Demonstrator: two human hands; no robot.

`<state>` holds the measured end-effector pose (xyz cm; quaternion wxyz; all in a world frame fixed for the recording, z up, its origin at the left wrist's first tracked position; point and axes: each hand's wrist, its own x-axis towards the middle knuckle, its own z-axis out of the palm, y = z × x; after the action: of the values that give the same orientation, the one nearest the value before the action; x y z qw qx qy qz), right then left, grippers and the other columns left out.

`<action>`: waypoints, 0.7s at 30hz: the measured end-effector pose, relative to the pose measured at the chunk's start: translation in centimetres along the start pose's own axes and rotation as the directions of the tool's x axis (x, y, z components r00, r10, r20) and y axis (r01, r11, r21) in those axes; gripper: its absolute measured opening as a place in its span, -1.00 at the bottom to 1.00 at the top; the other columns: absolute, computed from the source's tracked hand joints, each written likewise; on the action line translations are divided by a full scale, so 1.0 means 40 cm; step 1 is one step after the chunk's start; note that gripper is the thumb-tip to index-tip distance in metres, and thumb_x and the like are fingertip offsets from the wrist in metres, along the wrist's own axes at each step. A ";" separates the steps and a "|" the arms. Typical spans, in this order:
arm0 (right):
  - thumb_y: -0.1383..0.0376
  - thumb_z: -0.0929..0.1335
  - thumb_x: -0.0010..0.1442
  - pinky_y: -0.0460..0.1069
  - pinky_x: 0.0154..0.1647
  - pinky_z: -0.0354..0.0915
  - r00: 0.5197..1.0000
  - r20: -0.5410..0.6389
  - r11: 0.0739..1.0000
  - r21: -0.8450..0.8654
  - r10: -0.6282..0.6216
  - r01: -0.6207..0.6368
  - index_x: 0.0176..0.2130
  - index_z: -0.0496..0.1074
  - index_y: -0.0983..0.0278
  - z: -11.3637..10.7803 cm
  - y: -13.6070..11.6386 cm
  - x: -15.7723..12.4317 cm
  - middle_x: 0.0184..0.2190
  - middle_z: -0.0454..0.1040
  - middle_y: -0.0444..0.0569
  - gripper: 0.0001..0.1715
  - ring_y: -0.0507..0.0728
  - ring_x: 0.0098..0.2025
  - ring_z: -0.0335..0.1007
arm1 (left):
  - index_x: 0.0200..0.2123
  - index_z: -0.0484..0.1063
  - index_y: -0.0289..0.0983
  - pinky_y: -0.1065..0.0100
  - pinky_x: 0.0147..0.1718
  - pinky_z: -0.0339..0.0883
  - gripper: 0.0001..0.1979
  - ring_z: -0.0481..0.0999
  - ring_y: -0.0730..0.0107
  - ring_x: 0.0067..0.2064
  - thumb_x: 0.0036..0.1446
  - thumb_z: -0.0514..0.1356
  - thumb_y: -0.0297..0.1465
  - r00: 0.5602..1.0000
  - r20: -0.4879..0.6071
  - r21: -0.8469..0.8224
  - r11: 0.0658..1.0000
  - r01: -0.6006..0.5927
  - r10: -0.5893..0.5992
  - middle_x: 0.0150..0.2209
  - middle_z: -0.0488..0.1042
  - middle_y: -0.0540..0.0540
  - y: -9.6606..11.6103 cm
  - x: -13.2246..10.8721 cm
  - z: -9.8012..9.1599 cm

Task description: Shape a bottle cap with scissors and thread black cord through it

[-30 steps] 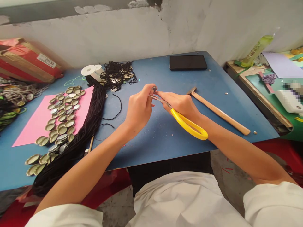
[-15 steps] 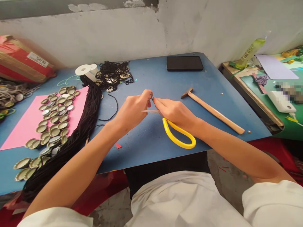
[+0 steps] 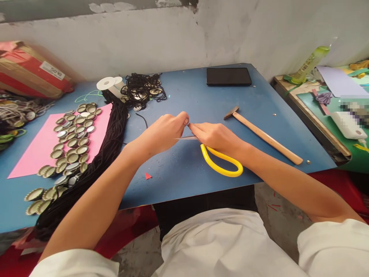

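Note:
My left hand (image 3: 170, 129) and my right hand (image 3: 217, 136) meet fingertip to fingertip over the middle of the blue table. Closed in a pinch, the left one has a small dark bit showing at its fingertips, too hidden to name. A pair of scissors (image 3: 222, 163) is tucked in my closed right hand. Their yellow handle loops hang below the palm, and the blades point left under my left fingers. Thumb and forefinger of the right hand press toward the same pinched spot. A black cord (image 3: 142, 118) lies partly behind my left wrist.
Right of my hands lies a hammer (image 3: 263, 134), with a black phone (image 3: 228, 76) behind it. Many bottle caps (image 3: 72, 142) cover pink paper (image 3: 34, 150) at left, beside a thick black cord bundle (image 3: 115, 134). White spools (image 3: 108, 85) stand near tangled corded caps (image 3: 144, 90).
The whole view has shifted slightly to the right. My left hand has tilted a little and its knuckles now cover more of the small dark bit; the scissors remain in my right hand.

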<state>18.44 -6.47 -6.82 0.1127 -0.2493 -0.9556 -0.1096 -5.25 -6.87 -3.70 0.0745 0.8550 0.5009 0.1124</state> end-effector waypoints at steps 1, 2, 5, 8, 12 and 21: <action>0.59 0.19 0.55 0.07 -0.30 0.31 1.000 0.004 1.000 0.000 -0.005 0.005 0.30 0.48 0.53 -0.002 0.006 -0.001 -0.12 0.69 0.14 -0.52 0.21 -0.18 0.61 | -0.08 0.49 -0.17 0.20 -0.42 0.12 -0.75 0.42 0.16 -0.52 0.53 0.00 -0.38 1.000 -0.001 -0.047 0.999 0.011 -0.011 -0.48 0.51 -0.07 0.001 0.001 -0.004; 0.59 0.19 0.55 0.06 -0.29 0.31 1.000 0.001 1.000 -0.004 -0.014 0.014 0.33 0.46 0.53 -0.006 0.012 -0.003 -0.10 0.70 0.14 -0.50 0.20 -0.17 0.61 | -0.09 0.48 -0.16 0.21 -0.42 0.13 -0.74 0.42 0.18 -0.52 0.55 -0.01 -0.34 1.000 0.000 -0.092 0.996 0.021 -0.021 -0.48 0.50 -0.05 0.002 0.003 -0.008; 0.61 0.15 0.55 0.06 -0.24 0.33 0.998 -0.037 0.997 -0.042 -0.060 0.058 0.40 0.41 0.56 -0.019 0.030 -0.009 -0.07 0.71 0.17 -0.42 0.20 -0.14 0.62 | -0.11 0.46 -0.14 0.22 -0.41 0.13 -0.72 0.40 0.21 -0.52 0.57 -0.03 -0.28 0.999 0.014 -0.169 0.985 0.045 -0.043 -0.50 0.47 -0.02 0.005 0.005 -0.016; 0.59 0.11 0.57 0.07 -0.20 0.36 0.995 -0.056 0.995 -0.061 -0.085 0.082 0.39 0.43 0.58 -0.029 0.041 -0.014 -0.10 0.71 0.21 -0.42 0.22 -0.12 0.62 | -0.11 0.47 -0.15 0.23 -0.42 0.13 -0.71 0.39 0.21 -0.52 0.57 -0.04 -0.30 0.997 0.021 -0.163 0.984 0.072 -0.069 -0.51 0.47 -0.02 0.005 0.002 -0.010; 0.58 0.16 0.54 0.05 -0.24 0.29 0.999 -0.012 0.999 0.015 -0.033 0.033 0.39 0.44 0.52 -0.033 0.047 -0.016 -0.08 0.71 0.20 -0.43 0.20 -0.13 0.60 | -0.03 0.46 -0.17 0.26 -0.43 0.16 -0.79 0.39 0.23 -0.53 0.39 0.08 -0.49 0.998 -0.019 -0.136 0.989 0.050 -0.053 -0.52 0.48 0.02 0.011 -0.003 0.019; 0.44 0.20 0.53 0.02 -0.36 -0.03 0.976 0.096 0.954 0.214 0.193 -0.210 0.13 0.57 0.33 -0.057 0.033 0.004 -0.36 0.56 -0.06 -0.58 0.08 -0.40 0.29 | -0.11 0.34 -0.14 0.37 -0.37 0.59 -0.85 0.71 0.33 -0.43 0.37 0.04 -0.49 0.932 -0.255 -0.586 0.808 0.061 -0.256 -0.43 0.63 0.04 0.075 -0.005 0.091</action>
<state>19.31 -5.87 -4.41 0.1150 -0.3352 -0.9349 0.0199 -1.86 -8.56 -6.50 0.2525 0.7177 0.5202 0.3880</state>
